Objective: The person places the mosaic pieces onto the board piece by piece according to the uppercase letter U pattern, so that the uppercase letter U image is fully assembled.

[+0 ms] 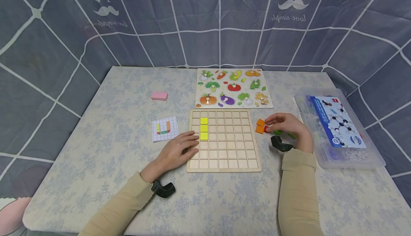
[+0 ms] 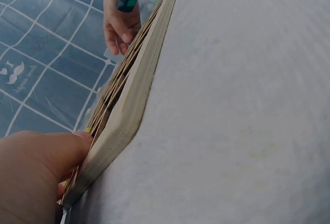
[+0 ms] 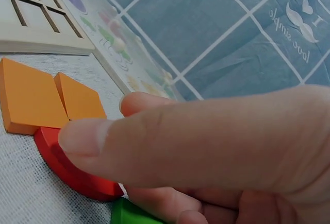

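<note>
Judging whether right hand (image 1: 288, 125) grips red curved block (image 3: 85, 177) is impossible; left hand (image 1: 174, 152) lies loose. Block likely light, stiff: pinch edges

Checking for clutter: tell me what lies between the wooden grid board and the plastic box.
Orange square tiles, a curved-edged red tile, partly hidden green tiles and the right hand, in the head view.

Yel. sqs (image 1: 203, 128), orng sqs (image 3: 26, 98), red pc. (image 3: 67, 172) – tablecloth (image 1: 112, 200) pale w/ blue patt. – curtain (image 1: 199, 7) blue-grey w/ wht grid
</note>
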Tool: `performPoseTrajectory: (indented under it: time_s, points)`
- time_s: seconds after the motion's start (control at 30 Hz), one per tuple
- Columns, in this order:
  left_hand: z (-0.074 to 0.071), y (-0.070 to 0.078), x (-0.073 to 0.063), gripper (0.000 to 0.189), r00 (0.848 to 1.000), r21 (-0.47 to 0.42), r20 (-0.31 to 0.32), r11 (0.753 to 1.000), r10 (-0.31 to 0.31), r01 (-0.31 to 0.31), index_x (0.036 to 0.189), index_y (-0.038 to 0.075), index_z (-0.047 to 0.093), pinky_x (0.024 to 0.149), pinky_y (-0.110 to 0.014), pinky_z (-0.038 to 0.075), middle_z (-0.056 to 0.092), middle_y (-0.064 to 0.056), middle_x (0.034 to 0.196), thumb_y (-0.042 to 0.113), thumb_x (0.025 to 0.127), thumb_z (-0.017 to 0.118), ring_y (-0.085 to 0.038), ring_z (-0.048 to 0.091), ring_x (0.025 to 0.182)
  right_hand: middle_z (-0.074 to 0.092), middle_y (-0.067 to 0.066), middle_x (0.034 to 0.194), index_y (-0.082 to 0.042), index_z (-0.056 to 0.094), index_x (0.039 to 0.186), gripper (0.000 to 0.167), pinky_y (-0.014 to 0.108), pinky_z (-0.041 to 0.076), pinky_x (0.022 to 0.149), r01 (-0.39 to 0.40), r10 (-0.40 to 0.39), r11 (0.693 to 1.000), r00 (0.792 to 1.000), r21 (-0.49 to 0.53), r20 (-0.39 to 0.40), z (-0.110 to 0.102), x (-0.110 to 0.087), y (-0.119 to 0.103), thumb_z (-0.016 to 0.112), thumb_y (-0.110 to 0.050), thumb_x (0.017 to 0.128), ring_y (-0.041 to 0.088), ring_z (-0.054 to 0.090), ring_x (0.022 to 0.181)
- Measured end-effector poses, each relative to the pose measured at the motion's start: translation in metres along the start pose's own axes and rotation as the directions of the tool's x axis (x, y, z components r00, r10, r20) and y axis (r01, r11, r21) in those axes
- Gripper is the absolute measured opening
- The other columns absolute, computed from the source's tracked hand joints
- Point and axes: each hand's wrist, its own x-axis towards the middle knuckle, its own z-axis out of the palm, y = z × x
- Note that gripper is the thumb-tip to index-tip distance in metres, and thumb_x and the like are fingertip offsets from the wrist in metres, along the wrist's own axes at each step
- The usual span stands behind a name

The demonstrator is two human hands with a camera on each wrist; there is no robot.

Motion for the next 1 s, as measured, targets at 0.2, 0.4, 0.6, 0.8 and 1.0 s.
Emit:
performPoseTrajectory:
  time_s: [0.2, 0.4, 0.6, 0.8, 1.0]
  points:
    - [0.0005, -0.0007, -0.0005, 0.031, 1.0, 0.002, -0.002, 1.0, -0.005, 0.005, 0.113, 0.001, 0.068, 0.111, -0.03, 0.035, 0.06, -0.011, 0.125, 0.022, 0.091, 0.063, -0.027, 0.046, 0.126, 0.064, 0.016, 0.105, 0.008, 0.058, 0.115, 0.044, 0.023, 0.055, 0.074, -0.006, 0.006, 0.999, 1.0, -0.033, -0.005, 0.0008, 0.0016, -0.0011, 0.075, -0.013, 0.08, 0.011, 0.061, 0.083]
    - [0.0013, -0.0016, -0.0003, 0.031, 1.0, -0.001, -0.002, 1.0, -0.009, 0.009, 0.113, 0.001, 0.068, 0.111, -0.031, 0.036, 0.06, -0.011, 0.125, 0.023, 0.091, 0.063, -0.027, 0.046, 0.126, 0.064, 0.015, 0.102, 0.009, 0.058, 0.114, 0.042, 0.023, 0.055, 0.075, -0.012, 0.012, 0.999, 1.0, -0.047, 0.007, 0.0005, 0.0028, -0.0012, 0.074, -0.01, 0.08, 0.014, 0.061, 0.082]
    - [0.0015, -0.0017, 0.0002, 0.031, 1.0, 0.004, 0.0, 1.0, -0.009, 0.009, 0.113, 0.001, 0.068, 0.11, -0.033, 0.038, 0.06, -0.01, 0.124, 0.023, 0.091, 0.062, -0.026, 0.046, 0.126, 0.064, 0.014, 0.099, 0.009, 0.058, 0.113, 0.04, 0.022, 0.056, 0.073, -0.002, 0.003, 0.998, 1.0, -0.057, 0.014, 0.0007, 0.0044, 0.0003, 0.073, -0.008, 0.08, 0.015, 0.061, 0.081]
    - [0.0014, -0.0017, 0.0003, 0.031, 1.0, 0.003, 0.001, 1.0, -0.01, 0.01, 0.112, 0.001, 0.068, 0.11, -0.033, 0.038, 0.06, -0.01, 0.125, 0.023, 0.091, 0.063, -0.026, 0.046, 0.126, 0.064, 0.012, 0.095, 0.01, 0.058, 0.111, 0.039, 0.023, 0.056, 0.072, 0.004, -0.002, 0.999, 1.0, -0.054, 0.025, 0.0007, 0.004, 0.0002, 0.073, -0.008, 0.08, 0.015, 0.061, 0.077]
    - [0.0015, -0.0018, 0.0001, 0.032, 1.0, 0.002, 0.005, 1.0, -0.016, 0.016, 0.113, 0.002, 0.068, 0.11, -0.033, 0.037, 0.06, -0.009, 0.125, 0.024, 0.091, 0.062, -0.025, 0.046, 0.127, 0.066, 0.01, 0.092, 0.012, 0.058, 0.11, 0.037, 0.023, 0.057, 0.071, -0.008, 0.009, 0.999, 0.999, -0.041, 0.036, 0.0001, 0.0054, 0.0009, 0.073, -0.006, 0.081, 0.014, 0.062, 0.076]
